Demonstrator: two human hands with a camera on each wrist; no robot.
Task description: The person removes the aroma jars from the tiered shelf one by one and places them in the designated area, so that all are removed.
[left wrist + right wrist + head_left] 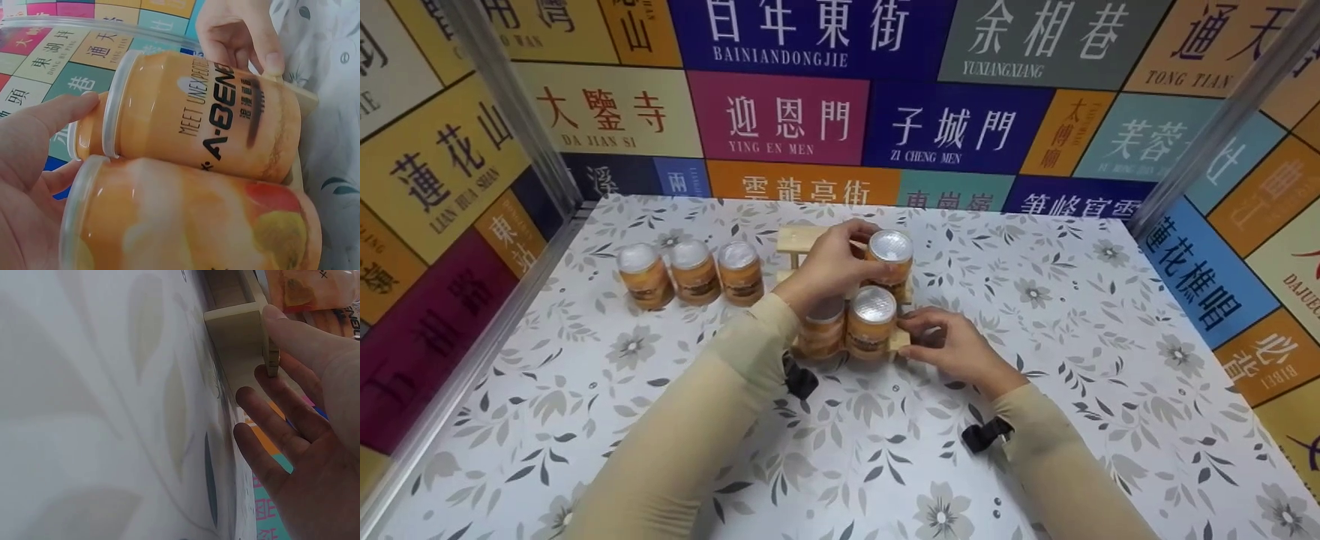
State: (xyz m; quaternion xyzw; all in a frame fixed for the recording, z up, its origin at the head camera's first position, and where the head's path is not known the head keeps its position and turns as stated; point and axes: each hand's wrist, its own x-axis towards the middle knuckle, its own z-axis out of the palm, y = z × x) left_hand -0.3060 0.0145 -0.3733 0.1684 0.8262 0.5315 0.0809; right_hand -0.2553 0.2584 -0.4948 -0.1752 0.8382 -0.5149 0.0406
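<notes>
A small tiered wooden rack stands on the table, mostly hidden by cans and my left hand. Two orange cans with silver lids sit side by side at its front, the left one partly covered by my left wrist, the right one in fuller view. Behind them my left hand grips a third can, thumb on its near side. My right hand pinches the rack's right end; in the right wrist view its thumb and index finger hold the edge of the wooden board.
Three more orange cans stand in a row on the table left of the rack. The table has a white floral cover. Panels with printed signs rise behind and at both sides, with clear corner posts.
</notes>
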